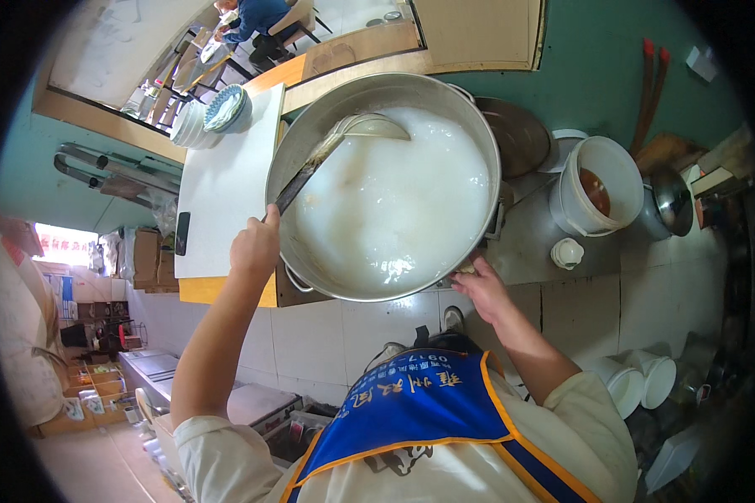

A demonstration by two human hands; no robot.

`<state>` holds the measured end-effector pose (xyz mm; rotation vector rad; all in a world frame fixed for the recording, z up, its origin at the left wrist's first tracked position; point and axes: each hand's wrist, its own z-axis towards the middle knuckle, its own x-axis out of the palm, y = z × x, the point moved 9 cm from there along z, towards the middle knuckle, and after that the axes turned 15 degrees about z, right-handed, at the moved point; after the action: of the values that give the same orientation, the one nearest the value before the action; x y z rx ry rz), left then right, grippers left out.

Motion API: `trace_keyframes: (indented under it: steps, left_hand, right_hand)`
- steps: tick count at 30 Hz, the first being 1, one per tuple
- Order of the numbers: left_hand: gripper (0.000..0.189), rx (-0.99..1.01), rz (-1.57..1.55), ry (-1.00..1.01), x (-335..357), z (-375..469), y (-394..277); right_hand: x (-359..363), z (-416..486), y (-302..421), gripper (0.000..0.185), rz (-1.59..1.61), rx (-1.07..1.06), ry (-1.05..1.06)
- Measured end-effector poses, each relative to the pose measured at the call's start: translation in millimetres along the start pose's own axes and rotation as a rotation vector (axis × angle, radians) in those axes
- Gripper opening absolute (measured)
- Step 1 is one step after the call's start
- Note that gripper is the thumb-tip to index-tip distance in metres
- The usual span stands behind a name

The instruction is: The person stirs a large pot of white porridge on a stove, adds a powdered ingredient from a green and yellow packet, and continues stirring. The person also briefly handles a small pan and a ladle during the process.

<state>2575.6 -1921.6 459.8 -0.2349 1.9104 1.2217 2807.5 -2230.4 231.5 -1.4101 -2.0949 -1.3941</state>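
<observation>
A wide metal pot (390, 207) of cloudy white liquid, lightly steaming, stands before me. My left hand (255, 244) is closed around the dark handle of a large metal ladle (377, 126), at the pot's left rim. The ladle's bowl is at the far side of the pot, partly in the liquid. Below the pot's right rim is my right hand (482, 288), fingers spread, touching or close to something small and pale near the pot's side; whether it grips this cannot be told. A loop handle (298, 280) of the pot shows at its near left.
Left of the pot is a white-topped counter (226, 188) with a phone (182, 233) and stacked bowls (225, 108). To the right are a white bucket (604, 182) with reddish-brown contents, a lidded pot (670, 201) and a small white container (567, 253). Beyond the opening sits a person.
</observation>
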Motion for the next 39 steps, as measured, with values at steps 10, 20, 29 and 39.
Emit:
trace_keyframes:
  steps: [10,20,29,39]
  left_hand:
    - [0.034,0.203,-0.131,0.346,48.4,-32.5,-2.9]
    - [0.028,0.201,-0.394,1.072,-13.8,-81.4,21.9]
    - [0.019,0.159,-0.891,1.429,-9.6,-107.0,-12.0]
    - [0.025,0.071,-1.704,1.491,-2.9,-135.7,-117.6]
  right_hand:
    - [-0.2,-1.0,0.1,0.060,-0.085,-0.029,-0.020]
    - [2.0,-3.3,2.9,0.067,-0.047,0.041,-0.027]
    - [1.7,-3.6,10.3,0.052,-0.036,-0.054,0.019]
    - [3.7,-2.8,11.7,0.063,-0.067,-0.010,0.044]
